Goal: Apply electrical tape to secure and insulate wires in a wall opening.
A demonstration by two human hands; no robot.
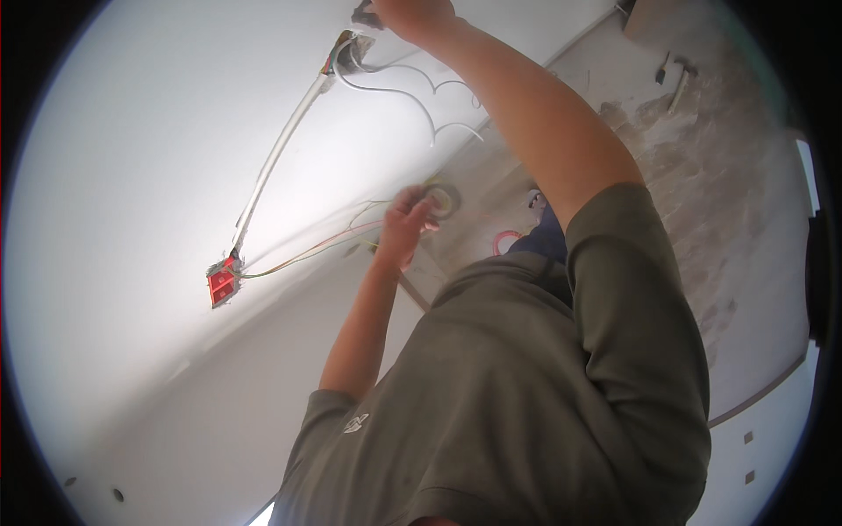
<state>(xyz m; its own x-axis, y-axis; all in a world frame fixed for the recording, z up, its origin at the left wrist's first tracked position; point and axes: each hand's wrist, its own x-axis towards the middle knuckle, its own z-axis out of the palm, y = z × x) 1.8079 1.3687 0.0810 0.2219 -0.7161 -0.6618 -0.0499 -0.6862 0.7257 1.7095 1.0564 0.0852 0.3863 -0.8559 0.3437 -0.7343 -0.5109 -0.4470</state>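
My left hand [405,223] is closed on a tape roll [443,200] at chest height. My right hand [410,17] reaches up to the top edge, curled round a small dark item [365,14] that I cannot make out, beside the upper wall opening [350,54]. Loose white wires [412,96] hang from that opening. A white conduit [282,146] in a chased groove runs down the wall to a red junction box [223,282], from which thin coloured wires [289,260] stretch toward my left hand.
On the dusty, stained floor [710,228] lie a hammer [680,83] and a small dark-handled tool [662,68] at upper right. A red coil [503,240] is near my feet. The white wall [132,219] fills the left side.
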